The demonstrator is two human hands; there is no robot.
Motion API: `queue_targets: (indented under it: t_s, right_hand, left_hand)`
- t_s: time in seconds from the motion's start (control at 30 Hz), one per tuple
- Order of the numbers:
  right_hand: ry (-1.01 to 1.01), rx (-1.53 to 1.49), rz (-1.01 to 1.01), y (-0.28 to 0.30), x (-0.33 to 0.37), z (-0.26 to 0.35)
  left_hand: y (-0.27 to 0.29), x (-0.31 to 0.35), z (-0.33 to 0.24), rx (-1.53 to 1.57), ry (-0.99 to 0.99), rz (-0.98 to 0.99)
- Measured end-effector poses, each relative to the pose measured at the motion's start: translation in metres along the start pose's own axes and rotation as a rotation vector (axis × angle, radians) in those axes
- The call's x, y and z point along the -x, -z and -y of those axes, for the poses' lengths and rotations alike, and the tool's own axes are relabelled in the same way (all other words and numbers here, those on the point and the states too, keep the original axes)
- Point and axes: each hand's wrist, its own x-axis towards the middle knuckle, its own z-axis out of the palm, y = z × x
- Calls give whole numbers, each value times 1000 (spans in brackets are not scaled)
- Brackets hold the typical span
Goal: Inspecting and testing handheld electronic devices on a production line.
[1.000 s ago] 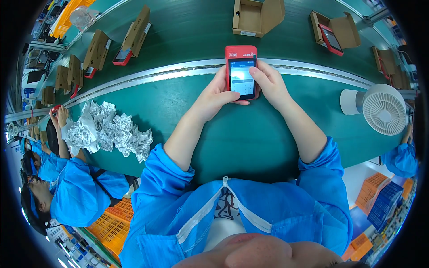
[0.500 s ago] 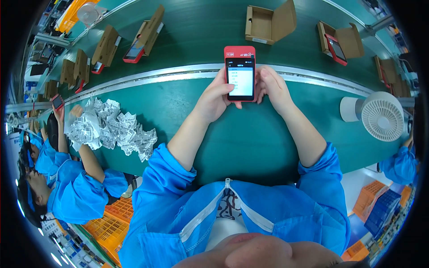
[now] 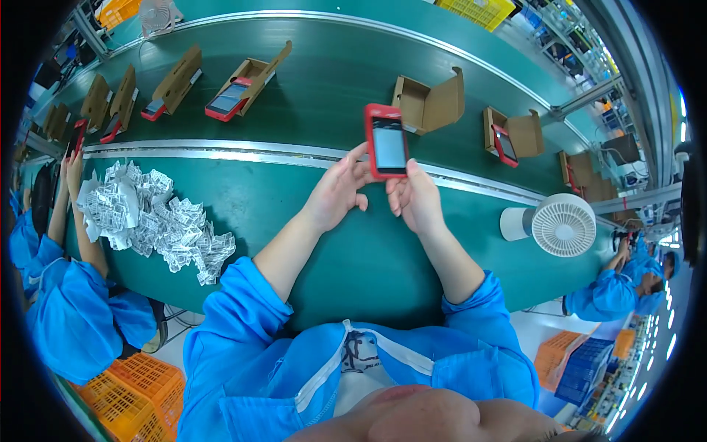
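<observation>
A red handheld payment terminal (image 3: 388, 144) with a lit screen is raised over the near edge of the belt, tilted slightly. My right hand (image 3: 420, 199) grips its lower right corner, thumb on the front. Close by the terminal's left edge is my left hand (image 3: 335, 191), its fingers apart and loosely bent; whether a fingertip still touches the casing is hard to make out. Just beyond the terminal, an open cardboard box (image 3: 416, 107) stands on the green conveyor belt (image 3: 331, 81) with its lid raised.
More open boxes line the belt, several with red terminals, such as one box (image 3: 250, 70) at left and another (image 3: 497, 129) at right. Crumpled printed papers (image 3: 158, 217) lie left on the table. A white fan (image 3: 563, 225) stands right. Co-workers sit at both sides.
The terminal has tilted and my left hand has loosened from it, while my right hand has taken its lower corner. The view has shifted; boxes and fan appear further left.
</observation>
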Motion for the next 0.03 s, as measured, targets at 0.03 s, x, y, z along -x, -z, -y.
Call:
queue_targets:
  t_s: [0.03]
  right_hand:
    - [38, -24, -3, 6, -7, 5]
  left_hand:
    - [1, 0, -3, -27, 12, 37]
